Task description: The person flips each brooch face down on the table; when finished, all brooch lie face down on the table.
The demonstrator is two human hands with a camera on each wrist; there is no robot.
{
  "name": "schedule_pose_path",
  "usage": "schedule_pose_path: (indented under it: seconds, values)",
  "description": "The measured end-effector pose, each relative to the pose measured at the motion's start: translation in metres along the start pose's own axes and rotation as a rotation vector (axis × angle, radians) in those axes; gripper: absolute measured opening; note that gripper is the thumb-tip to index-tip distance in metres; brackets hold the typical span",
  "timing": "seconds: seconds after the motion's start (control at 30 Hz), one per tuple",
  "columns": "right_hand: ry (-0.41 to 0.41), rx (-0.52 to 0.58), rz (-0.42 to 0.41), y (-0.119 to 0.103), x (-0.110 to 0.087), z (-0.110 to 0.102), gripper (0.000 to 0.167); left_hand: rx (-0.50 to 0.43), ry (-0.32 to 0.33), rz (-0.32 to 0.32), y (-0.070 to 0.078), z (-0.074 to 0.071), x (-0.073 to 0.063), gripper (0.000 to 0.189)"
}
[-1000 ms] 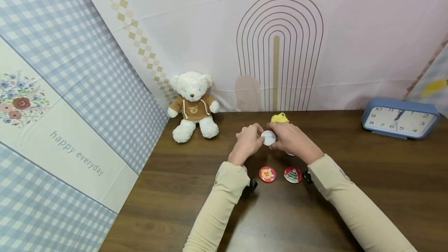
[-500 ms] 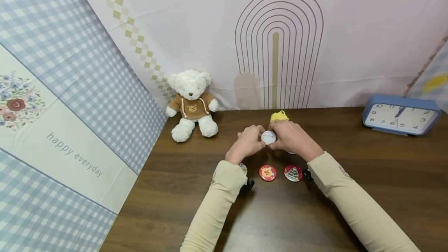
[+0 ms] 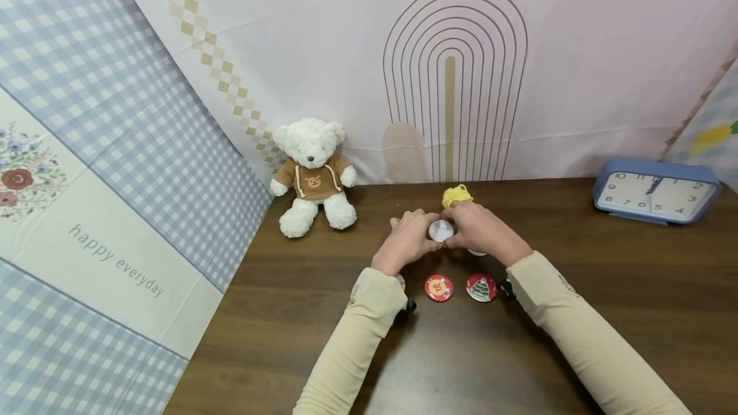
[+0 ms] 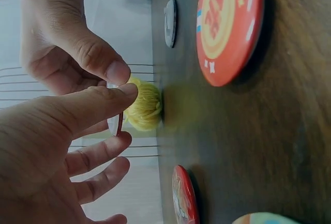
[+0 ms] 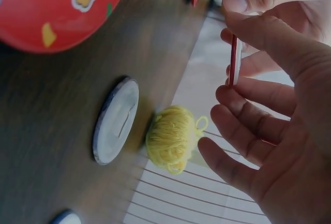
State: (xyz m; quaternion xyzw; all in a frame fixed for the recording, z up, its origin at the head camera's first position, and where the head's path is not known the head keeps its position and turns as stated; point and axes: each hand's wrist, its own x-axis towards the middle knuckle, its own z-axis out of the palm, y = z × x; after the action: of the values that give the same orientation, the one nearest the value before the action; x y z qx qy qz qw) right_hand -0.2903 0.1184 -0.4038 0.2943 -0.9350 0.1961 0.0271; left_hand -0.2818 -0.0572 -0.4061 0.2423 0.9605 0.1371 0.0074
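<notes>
Both hands hold one round pin-back button badge (image 3: pixel 441 230) between them over the table, its white back toward the head camera. My left hand (image 3: pixel 408 239) pinches it from the left, and my right hand (image 3: pixel 481 229) pinches its right side. The thumbs meet at its near edge. A red rim shows on the held badge (image 5: pixel 234 69) in the right wrist view, where the other fingers of the right hand spread loosely. Just in front lie a red badge with a gold emblem (image 3: pixel 439 287) and a Christmas tree badge (image 3: pixel 481 288).
A face-down badge (image 5: pixel 116 120) lies beside the right hand, mostly hidden in the head view. Another badge (image 3: pixel 400 282) peeks from behind the left sleeve. Yellow yarn (image 3: pixel 457 195) sits behind the hands. A teddy bear (image 3: pixel 313 175) and blue clock (image 3: pixel 656 191) stand farther back.
My left thumb has slid along the badge's near edge toward the right thumb, and the hands have drawn slightly closer. The badge stays held in almost the same place.
</notes>
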Motion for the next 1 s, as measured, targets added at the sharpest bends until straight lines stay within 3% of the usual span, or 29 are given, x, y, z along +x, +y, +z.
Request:
schedule_pose_path:
  seconds: [0.2, 0.5, 0.83, 1.0]
  values:
    - [-0.042, 0.031, -0.002, 0.002, 0.003, 0.001, 0.028, 0.027, 0.017, 0.006, 0.000, 0.001, 0.000, 0.039]
    - [-0.098, 0.025, 0.019, 0.004, 0.006, 0.007, 0.026, 0.051, -0.013, -0.005, -0.001, 0.006, 0.002, 0.036]
    - [-0.112, 0.062, 0.006, 0.007, 0.006, 0.012, 0.019, 0.078, -0.042, -0.070, 0.004, 0.010, 0.006, 0.036]
    - [-0.157, 0.065, 0.025, 0.008, 0.008, 0.012, 0.019, 0.079, -0.057, -0.086, 0.005, 0.013, 0.009, 0.035]
